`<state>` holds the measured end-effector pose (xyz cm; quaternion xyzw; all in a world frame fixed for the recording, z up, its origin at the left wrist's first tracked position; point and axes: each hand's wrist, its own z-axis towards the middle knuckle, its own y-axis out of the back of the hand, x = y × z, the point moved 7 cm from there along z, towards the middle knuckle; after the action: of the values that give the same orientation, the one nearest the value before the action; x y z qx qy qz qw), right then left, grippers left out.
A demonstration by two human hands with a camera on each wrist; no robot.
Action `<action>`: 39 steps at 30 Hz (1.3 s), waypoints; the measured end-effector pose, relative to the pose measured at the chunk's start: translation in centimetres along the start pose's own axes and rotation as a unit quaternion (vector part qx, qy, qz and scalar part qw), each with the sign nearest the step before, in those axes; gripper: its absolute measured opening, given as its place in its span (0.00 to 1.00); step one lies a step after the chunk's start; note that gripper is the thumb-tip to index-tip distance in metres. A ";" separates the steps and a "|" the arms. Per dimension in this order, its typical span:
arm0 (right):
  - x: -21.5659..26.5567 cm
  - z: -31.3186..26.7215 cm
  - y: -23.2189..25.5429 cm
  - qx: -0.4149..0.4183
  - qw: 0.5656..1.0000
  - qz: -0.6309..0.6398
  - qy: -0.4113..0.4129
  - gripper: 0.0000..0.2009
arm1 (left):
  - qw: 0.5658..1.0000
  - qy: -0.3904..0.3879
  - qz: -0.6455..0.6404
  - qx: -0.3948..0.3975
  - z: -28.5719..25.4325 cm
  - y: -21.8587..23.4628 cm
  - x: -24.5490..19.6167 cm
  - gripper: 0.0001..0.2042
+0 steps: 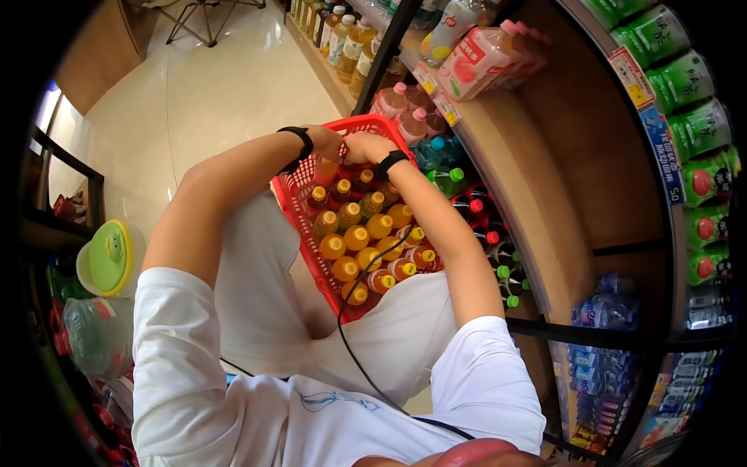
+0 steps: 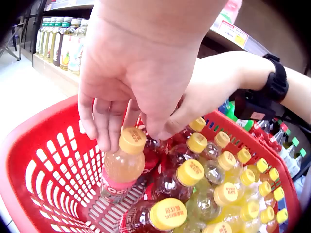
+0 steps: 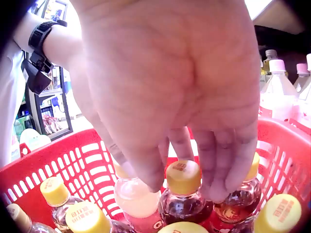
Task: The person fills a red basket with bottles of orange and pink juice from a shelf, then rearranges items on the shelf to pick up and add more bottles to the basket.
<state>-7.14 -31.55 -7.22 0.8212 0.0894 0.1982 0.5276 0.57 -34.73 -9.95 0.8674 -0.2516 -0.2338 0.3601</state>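
Note:
In the head view my left hand (image 1: 327,142) and right hand (image 1: 367,148) meet at the far end of a red plastic basket (image 1: 284,204). The left wrist view shows my left hand's fingers and thumb round the top of a pale peach drink bottle (image 2: 121,167) with a yellow cap, standing slightly tilted at the basket's left side. Seen from the right wrist, my right hand reaches down over a dark red drink bottle (image 3: 184,208), thumb on one side of its yellow cap and fingers on the other. Several yellow-capped bottles (image 1: 356,237) fill the rest.
The basket stands between the person's knees on a tiled floor (image 1: 140,109). To the right, a wooden shelf (image 1: 537,194) carries drinks, with a pink carton pack (image 1: 478,62) on it. A black cable (image 1: 346,335) hangs across the basket. A green-lidded tub (image 1: 109,257) is at left.

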 end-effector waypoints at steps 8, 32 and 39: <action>-1.5 -1.3 6.0 -0.027 0.994 0.078 -0.067 0.19 | 0.959 -0.010 0.022 -0.284 -2.0 5.3 2.5 0.21; -8.6 -18.4 3.5 -0.001 0.949 0.134 -0.286 0.20 | 0.990 0.028 0.017 -0.138 -5.5 4.4 4.1 0.19; -8.1 -17.5 2.3 0.087 0.943 0.073 -0.312 0.20 | 0.992 0.063 -0.043 -0.103 -5.8 1.9 7.3 0.17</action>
<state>-21.92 -20.83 -0.65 0.8890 -0.1228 -0.0384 0.4394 9.10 -37.34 -6.53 0.8488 -0.1652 -0.2184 0.4522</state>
